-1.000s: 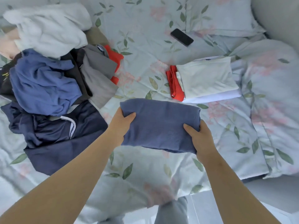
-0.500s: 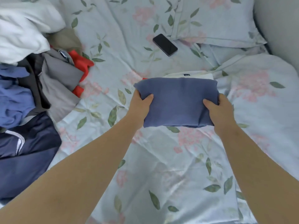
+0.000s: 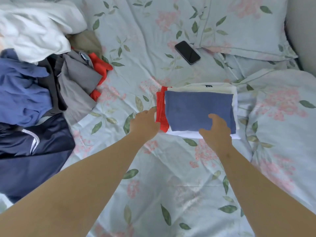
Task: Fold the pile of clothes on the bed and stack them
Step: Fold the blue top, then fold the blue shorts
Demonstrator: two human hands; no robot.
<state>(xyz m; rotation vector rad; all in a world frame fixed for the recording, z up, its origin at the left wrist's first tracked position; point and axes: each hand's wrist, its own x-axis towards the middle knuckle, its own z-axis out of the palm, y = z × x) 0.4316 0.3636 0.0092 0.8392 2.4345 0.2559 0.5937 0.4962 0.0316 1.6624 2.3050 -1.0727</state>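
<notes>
A folded blue garment (image 3: 196, 108) lies on top of the stack, over a cream folded piece (image 3: 222, 87), a white one (image 3: 184, 134) and a folded red one (image 3: 161, 110). My left hand (image 3: 145, 124) hovers at the stack's left edge by the red piece, fingers relaxed. My right hand (image 3: 216, 130) is over the near edge of the blue garment, fingers spread and loosely bent, holding nothing. The unfolded pile sits at the left: a white garment (image 3: 34, 28), a blue one (image 3: 22, 93), a grey one (image 3: 77, 86), a red one (image 3: 100, 65) and a navy jacket (image 3: 29, 151).
A black phone (image 3: 187, 52) lies on the floral bedsheet (image 3: 153, 185) beyond the stack. A pillow (image 3: 239, 23) is at the top right and a rumpled duvet (image 3: 282, 117) lies right of the stack. A wall or headboard edge (image 3: 302, 31) runs along the far right.
Both hands carried the folded blue garment forward, set it on the stack and let go. They now sit just off its near edge.
</notes>
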